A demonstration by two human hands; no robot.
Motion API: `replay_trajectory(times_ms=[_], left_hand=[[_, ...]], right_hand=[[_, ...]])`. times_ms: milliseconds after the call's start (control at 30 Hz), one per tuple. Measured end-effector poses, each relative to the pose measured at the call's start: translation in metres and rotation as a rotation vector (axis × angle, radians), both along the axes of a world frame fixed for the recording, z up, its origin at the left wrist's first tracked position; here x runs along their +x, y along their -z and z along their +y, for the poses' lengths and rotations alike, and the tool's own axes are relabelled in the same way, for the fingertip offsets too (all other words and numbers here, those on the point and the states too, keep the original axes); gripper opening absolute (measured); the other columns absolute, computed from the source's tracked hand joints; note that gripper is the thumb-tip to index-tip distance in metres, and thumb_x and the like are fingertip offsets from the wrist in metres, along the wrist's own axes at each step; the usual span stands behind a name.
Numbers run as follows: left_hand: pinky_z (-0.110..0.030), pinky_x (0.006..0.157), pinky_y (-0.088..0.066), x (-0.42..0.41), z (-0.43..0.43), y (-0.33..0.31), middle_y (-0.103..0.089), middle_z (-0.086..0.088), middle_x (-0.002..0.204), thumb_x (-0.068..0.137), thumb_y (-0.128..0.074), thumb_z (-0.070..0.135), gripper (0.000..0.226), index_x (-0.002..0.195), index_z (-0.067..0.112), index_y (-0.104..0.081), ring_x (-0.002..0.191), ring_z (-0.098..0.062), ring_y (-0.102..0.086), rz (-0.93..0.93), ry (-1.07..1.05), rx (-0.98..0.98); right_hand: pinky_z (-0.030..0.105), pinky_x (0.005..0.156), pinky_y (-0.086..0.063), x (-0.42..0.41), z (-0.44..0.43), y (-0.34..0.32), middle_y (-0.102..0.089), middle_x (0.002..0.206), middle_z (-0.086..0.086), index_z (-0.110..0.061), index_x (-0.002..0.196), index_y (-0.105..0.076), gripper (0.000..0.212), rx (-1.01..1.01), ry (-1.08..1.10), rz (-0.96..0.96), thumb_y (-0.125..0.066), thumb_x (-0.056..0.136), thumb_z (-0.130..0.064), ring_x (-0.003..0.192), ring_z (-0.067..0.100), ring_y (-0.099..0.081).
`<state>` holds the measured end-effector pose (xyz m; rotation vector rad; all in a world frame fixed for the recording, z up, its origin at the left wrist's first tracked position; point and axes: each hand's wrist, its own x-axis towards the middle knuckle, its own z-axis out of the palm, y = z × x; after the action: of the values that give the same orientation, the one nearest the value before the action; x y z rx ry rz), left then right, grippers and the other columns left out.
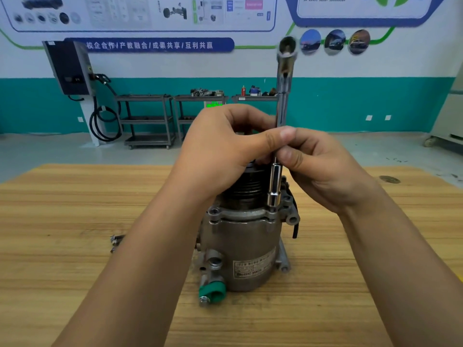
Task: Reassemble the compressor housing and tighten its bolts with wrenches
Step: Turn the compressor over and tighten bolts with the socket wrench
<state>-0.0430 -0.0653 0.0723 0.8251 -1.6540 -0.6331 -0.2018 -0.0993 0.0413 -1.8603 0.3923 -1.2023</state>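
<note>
**Housing closed, bolts partly run in**

The compressor (240,241) stands upright in the middle of the bench (75,196). Its upper housing is already seated on the body, and no gap shows at the flange joint. A socket wrench (282,101) stands near vertical, its socket down over a bolt position on the right side of the flange.

Both hands are on the wrench's shaft just above the socket. The left hand (225,151) pinches it between the thumb and curled fingers. The right hand (325,169) closes its thumb and fingers on the shaft from the other side. This light grip high on the shaft looks more like spinning a bolt down than final tightening.

A few loose bolts (117,240) lie on the bench just left of the compressor, so not every fastener seems to be in yet. The flange ear at the front left is too small to show whether it holds a bolt.

By this reckoning the reassembly is done and the bolting is midway. The remaining bolts are yet to go in, and the firm tightening comes after that.
</note>
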Motion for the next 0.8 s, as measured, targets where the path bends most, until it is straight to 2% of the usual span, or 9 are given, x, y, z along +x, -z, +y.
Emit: replay_trajectory(times_ms=[167, 233, 300, 367, 500, 600, 700, 800], left_hand=[[-0.019, 0.062, -0.051, 0.0, 0.0005, -0.0014, -0.07, 0.005, 0.066, 0.075, -0.075, 0.027, 0.005, 0.071, 0.025, -0.072, 0.064, -0.004, -0.064, -0.028, 0.01, 0.014], [-0.019, 0.063, -0.051, 0.0011, 0.0018, -0.0026, -0.07, 0.001, 0.067, 0.074, -0.074, 0.028, 0.006, 0.077, 0.023, -0.073, 0.066, -0.006, -0.064, -0.033, 0.045, 0.03], [-0.022, 0.068, -0.051, 0.0023, 0.002, -0.0035, -0.071, 0.005, 0.071, 0.069, -0.071, 0.036, 0.019, 0.081, 0.022, -0.073, 0.071, -0.006, -0.067, -0.044, 0.06, 0.039], [-0.027, 0.074, -0.052, 0.0038, 0.0012, -0.0044, -0.073, 0.005, 0.078, 0.066, -0.068, 0.039, 0.025, 0.083, 0.022, -0.074, 0.076, -0.008, -0.068, -0.052, 0.069, 0.043], [-0.031, 0.076, -0.047, 0.0066, 0.0013, -0.0055, -0.064, 0.008, 0.063, 0.082, -0.067, 0.028, 0.011, 0.085, 0.02, -0.074, 0.07, -0.007, -0.061, -0.113, 0.091, 0.016], [-0.038, 0.081, -0.049, 0.0068, 0.002, -0.0051, -0.067, -0.001, 0.068, 0.082, -0.066, 0.03, 0.013, 0.086, 0.022, -0.074, 0.074, -0.014, -0.064, -0.123, 0.111, 0.027], [-0.04, 0.089, -0.051, 0.0044, 0.0045, -0.0062, -0.07, 0.006, 0.075, 0.074, -0.067, 0.041, 0.024, 0.088, 0.023, -0.074, 0.083, -0.009, -0.067, -0.11, 0.086, 0.035], [-0.032, 0.085, -0.051, 0.001, 0.0053, -0.0055, -0.072, 0.008, 0.086, 0.067, -0.074, 0.046, 0.028, 0.085, 0.025, -0.073, 0.087, -0.006, -0.067, -0.12, 0.036, -0.002]], right_hand=[[0.022, 0.081, -0.049, 0.0016, 0.0, -0.0005, -0.067, 0.081, -0.007, -0.009, 0.084, -0.063, 0.042, 0.008, -0.004, -0.017, -0.075, 0.066, -0.044, 0.087, 0.01, -0.062], [0.027, 0.086, -0.049, 0.0007, 0.0007, -0.0002, -0.068, 0.093, 0.003, -0.006, 0.094, -0.065, 0.045, 0.009, -0.034, -0.022, -0.073, 0.07, -0.043, 0.095, 0.016, -0.063], [0.036, 0.096, -0.046, -0.0015, 0.0015, 0.0, -0.063, 0.11, 0.02, 0.0, 0.107, -0.062, 0.051, -0.003, -0.045, -0.003, -0.068, 0.078, -0.041, 0.109, 0.028, -0.058], [0.039, 0.097, -0.045, -0.0033, 0.0014, -0.0001, -0.06, 0.112, 0.026, 0.002, 0.109, -0.061, 0.046, -0.002, -0.046, 0.012, -0.062, 0.082, -0.035, 0.111, 0.031, -0.056], [0.024, 0.085, -0.047, -0.0017, 0.0015, -0.0009, -0.07, 0.092, -0.004, -0.016, 0.091, -0.073, 0.03, 0.021, -0.052, 0.001, -0.067, 0.078, -0.042, 0.097, 0.013, -0.063], [0.019, 0.081, -0.047, 0.0001, 0.0022, -0.0017, -0.07, 0.083, -0.008, -0.023, 0.086, -0.074, 0.027, 0.037, -0.032, 0.007, -0.07, 0.073, -0.047, 0.089, 0.007, -0.063], [0.018, 0.079, -0.048, 0.0019, 0.0021, -0.0015, -0.069, 0.081, -0.01, -0.027, 0.084, -0.073, 0.026, 0.024, -0.036, 0.01, -0.073, 0.069, -0.048, 0.087, 0.005, -0.064], [0.02, 0.079, -0.049, 0.0028, 0.0015, -0.001, -0.068, 0.083, -0.01, -0.03, 0.086, -0.072, 0.029, 0.023, -0.036, 0.0, -0.076, 0.065, -0.05, 0.088, 0.007, -0.063]])
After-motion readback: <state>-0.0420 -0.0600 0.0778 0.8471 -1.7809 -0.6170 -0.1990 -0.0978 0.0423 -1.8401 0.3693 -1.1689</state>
